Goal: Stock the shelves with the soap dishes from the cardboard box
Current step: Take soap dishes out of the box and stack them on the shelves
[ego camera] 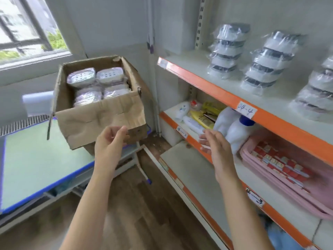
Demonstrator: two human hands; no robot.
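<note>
Soap dishes (95, 85): wrapped in clear film, packed in stacks inside the cardboard box (100, 107), which stands on the surface (36, 159) at the left, near the window.
Box state: top open, near flap folded down and hanging over the front wall; the top layer of dishes lies in plain reach.
Left hand (110, 143): raised just in front of the hanging flap, fingers loosely curled, grip holding nothing.
Right hand (216, 147): held up between box and shelves, fingers relaxed and spread, grip likewise holding nothing.
Step in hand: reaching into the box for the next stack, as I judge it.
Doing it well: go over the folded flap, not through it; take a whole wrapped stack from the near row with both hands under it, since the film looks slippery; lift straight up before turning right.
Upper shelf (225, 82): already carries three tall wrapped stacks (227, 51) at the far right; bare space lies to their left.
Middle shelf: white bottles (232, 127), yellow packets (203, 116) and pink trays (288, 170), crowded.
In the way: the shelf upright (200, 22) and the orange shelf edge (198, 76), which a swinging stack may clip.
</note>
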